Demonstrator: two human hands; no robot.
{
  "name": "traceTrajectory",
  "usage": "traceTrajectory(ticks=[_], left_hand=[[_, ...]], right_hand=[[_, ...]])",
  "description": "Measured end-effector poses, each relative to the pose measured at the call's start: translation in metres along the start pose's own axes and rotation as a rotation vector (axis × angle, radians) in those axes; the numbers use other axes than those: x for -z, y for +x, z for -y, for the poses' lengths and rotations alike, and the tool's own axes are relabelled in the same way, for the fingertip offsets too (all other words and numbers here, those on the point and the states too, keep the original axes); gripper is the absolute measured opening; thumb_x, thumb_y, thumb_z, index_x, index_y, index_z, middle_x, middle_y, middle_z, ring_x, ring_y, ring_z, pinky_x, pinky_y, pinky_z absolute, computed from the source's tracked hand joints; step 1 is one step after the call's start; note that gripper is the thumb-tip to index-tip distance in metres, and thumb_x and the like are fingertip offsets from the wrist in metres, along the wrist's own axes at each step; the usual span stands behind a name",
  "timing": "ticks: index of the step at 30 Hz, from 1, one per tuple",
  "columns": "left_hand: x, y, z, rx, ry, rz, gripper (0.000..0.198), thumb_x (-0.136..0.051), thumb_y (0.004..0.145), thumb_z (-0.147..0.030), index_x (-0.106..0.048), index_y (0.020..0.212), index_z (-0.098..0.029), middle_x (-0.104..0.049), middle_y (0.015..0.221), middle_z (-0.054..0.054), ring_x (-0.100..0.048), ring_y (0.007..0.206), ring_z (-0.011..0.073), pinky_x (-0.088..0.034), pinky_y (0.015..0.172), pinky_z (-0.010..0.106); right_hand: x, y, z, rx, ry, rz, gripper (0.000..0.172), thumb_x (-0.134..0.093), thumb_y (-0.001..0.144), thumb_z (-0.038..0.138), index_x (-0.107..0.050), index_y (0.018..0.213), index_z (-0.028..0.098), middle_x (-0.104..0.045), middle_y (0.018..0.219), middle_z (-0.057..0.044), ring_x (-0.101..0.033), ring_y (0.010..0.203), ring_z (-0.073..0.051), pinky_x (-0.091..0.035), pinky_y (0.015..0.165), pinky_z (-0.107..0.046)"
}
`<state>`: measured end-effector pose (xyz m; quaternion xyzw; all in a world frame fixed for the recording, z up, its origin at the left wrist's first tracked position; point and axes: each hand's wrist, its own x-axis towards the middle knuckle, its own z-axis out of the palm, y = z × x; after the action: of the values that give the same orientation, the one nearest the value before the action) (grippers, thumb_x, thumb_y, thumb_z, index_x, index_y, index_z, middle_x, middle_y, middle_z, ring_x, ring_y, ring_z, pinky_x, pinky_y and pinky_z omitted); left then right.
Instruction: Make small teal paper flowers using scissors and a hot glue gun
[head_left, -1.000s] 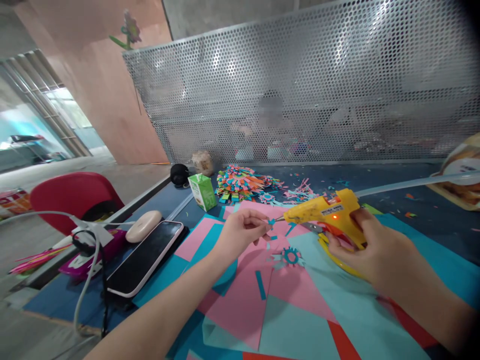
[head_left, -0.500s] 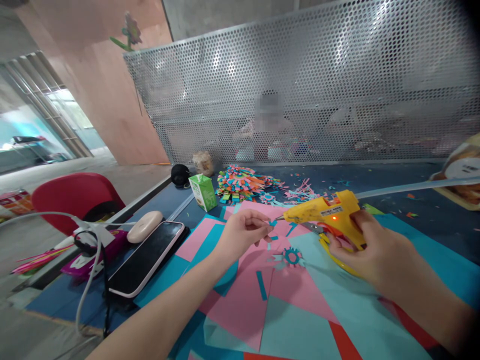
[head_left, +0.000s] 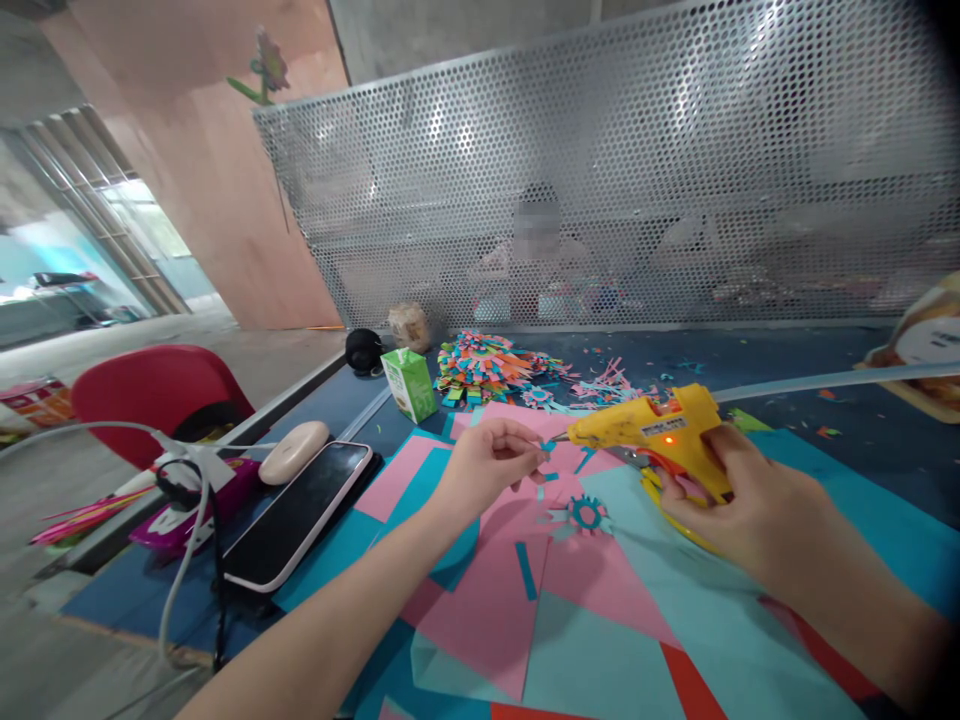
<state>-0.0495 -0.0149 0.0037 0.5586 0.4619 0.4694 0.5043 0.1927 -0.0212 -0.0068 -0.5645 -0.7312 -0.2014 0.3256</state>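
The left hand pinches a small blue paper bit between the thumb and 1 finger, closed tight on it, and holds it up over the pink paper. The right hand is wrapped all the way round the handle of the yellow glue gun, with a finger by the trigger. The gun's tip sits right at the paper bit, touching it or almost touching; it is too small to tell which. A little red light glows on the gun's side, and a long clear glue stick pokes out of its back. The paper bit looks very light, thin and bendy, so it is best held by the edge away from the tip, with a soft pinch. The gun looks hard and a bit heavy, and its tip is likely hot, so the handle is the safe place to hold. Just below, a blue paper ring with little teeth lies flat. A phone, a green carton and a pile of cut paper sit farther off.
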Motion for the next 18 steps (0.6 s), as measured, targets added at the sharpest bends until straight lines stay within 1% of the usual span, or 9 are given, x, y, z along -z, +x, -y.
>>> traceTrajectory(ticks=[4, 8, 12, 18], left_hand=[[0.0009, 0.0002, 0.0006, -0.009, -0.003, -0.008, 0.023, -0.071, 0.064, -0.025, -0.057, 0.078, -0.012, -0.063, 0.060, 0.001, -0.061, 0.050, 0.0106, -0.039, 0.040, 0.016], [0.0027, 0.0009, 0.0014, -0.016, 0.003, -0.016, 0.024, -0.072, 0.065, -0.027, -0.057, 0.078, -0.013, -0.063, 0.060, 0.000, -0.061, 0.050, 0.0103, -0.039, 0.040, 0.016], [0.0025, 0.0005, -0.0005, -0.018, 0.000, -0.012, 0.023, -0.071, 0.065, -0.025, -0.057, 0.078, -0.013, -0.062, 0.057, 0.000, -0.061, 0.051, 0.0101, -0.038, 0.041, 0.016], [-0.0004, -0.0033, -0.0064, 0.001, -0.001, 0.007, 0.024, -0.073, 0.063, -0.025, -0.058, 0.078, -0.013, -0.062, 0.055, -0.001, -0.061, 0.050, 0.0107, -0.036, 0.042, 0.016]], right_hand=[[0.0007, -0.0007, -0.0003, 0.023, 0.003, 0.003, 0.027, -0.055, 0.066, 0.043, -0.043, 0.080, 0.023, -0.055, 0.050, 0.003, -0.054, 0.034, -0.018, -0.033, 0.031, -0.022], [0.0017, -0.0005, -0.0008, 0.072, -0.012, -0.032, 0.026, -0.052, 0.068, 0.043, -0.042, 0.080, 0.023, -0.055, 0.051, 0.003, -0.054, 0.034, -0.019, -0.033, 0.031, -0.023], [0.0016, -0.0008, -0.0025, 0.092, -0.016, -0.017, 0.026, -0.052, 0.069, 0.043, -0.042, 0.080, 0.022, -0.055, 0.050, 0.003, -0.054, 0.033, -0.018, -0.033, 0.031, -0.023], [-0.0017, -0.0017, -0.0040, 0.115, -0.026, -0.046, 0.025, -0.050, 0.071, 0.042, -0.045, 0.084, 0.021, -0.060, 0.058, 0.000, -0.057, 0.039, -0.019, -0.036, 0.034, -0.024]])
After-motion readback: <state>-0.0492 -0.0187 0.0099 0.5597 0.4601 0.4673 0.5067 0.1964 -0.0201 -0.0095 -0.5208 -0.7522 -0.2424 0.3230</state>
